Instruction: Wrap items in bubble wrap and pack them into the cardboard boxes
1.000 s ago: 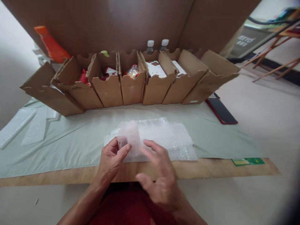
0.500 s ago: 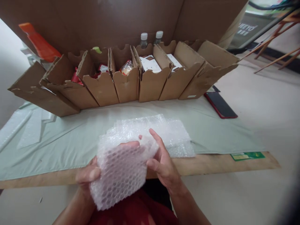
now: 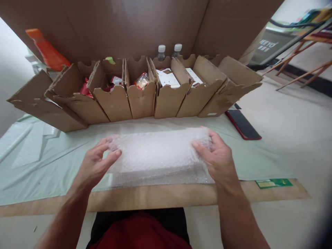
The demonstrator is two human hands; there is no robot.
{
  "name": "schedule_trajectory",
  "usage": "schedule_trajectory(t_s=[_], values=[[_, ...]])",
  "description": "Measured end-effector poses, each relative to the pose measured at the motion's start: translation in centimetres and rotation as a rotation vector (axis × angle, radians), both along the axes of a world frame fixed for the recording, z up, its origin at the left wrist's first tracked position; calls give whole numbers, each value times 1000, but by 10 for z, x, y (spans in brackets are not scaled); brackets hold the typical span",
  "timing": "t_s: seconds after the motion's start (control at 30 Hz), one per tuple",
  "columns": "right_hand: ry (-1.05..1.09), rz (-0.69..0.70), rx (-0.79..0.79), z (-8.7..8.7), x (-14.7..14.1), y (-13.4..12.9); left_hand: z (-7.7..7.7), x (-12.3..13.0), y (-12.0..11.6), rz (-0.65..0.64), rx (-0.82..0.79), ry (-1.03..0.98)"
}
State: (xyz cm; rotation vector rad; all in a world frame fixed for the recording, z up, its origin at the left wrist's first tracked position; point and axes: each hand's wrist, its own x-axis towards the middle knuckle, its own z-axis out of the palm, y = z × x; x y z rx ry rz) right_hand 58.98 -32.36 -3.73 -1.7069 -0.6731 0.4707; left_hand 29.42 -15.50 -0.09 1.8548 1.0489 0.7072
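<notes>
Over a table (image 3: pixel 153 200), the left hand (image 3: pixel 95 162) and right hand (image 3: pixel 220 157) pinch opposite ends of bubble wrap (image 3: pixel 155 148) between thumbs and bent fingers. Light, soft and perhaps slippery, it should handle best held by both ends. Boxes (image 3: pixel 142 103) line the cloth (image 3: pixel 254 160) beyond.

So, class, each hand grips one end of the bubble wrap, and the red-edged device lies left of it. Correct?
Not quite: in the head view, the red-edged device lies right of the bubble wrap. The left hand and right hand do each grip one end.
</notes>
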Motion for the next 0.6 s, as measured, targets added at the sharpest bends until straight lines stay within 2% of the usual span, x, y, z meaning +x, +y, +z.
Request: schedule_trajectory(t_s=[0.1,0.17,0.2,0.27,0.33,0.4,0.47,0.53,0.6], values=[[-410,-29,-285,-15,16,15,-40,12,19,-18,225,310],[-655,-64,-404,-26,15,15,-59,11,20,22,327,431],[-758,-85,-413,-29,12,13,-63,10,17,51,395,452],[-922,-104,-375,-29,2,9,-62,8,7,79,551,424],[-1029,-60,-378,-25,-10,9,-56,12,-5,-28,671,370],[-1072,47,-455,-21,-17,14,-54,20,-15,-261,708,361],[-1040,123,-515,-20,-14,18,-60,28,-21,-451,671,409],[-943,103,-475,-22,-1,16,-70,32,-24,-512,626,459],[-804,-11,-410,-25,20,5,-78,32,-23,-505,613,467]])
